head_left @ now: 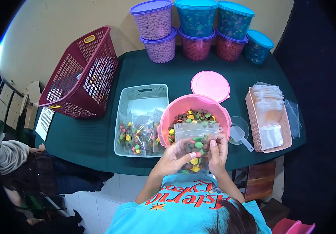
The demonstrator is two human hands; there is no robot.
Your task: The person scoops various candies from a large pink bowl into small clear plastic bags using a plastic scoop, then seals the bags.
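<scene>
Between my two hands is a clear zip bag (196,145) partly filled with brown, green, yellow and pink candies. My left hand (172,159) grips its left side, thumb across the front. On the right side, my right hand (218,153) pinches it with the thumb near the upper part. The bag is upright in front of a pink tub (196,100), which holds more of the same candies. To the left, a pale green basket (141,86) contains several filled bags (138,136). A white scoop (241,136) rests on a clear round dish right of the tub.
A pink basket (257,144) of flat plastic bags stands at the right. The tub's pink lid (210,85) lies behind it. A maroon laundry basket (68,70) is at the left. Several lidded tubs (197,23) are stacked at the back. Another person (23,163) sits at the lower left.
</scene>
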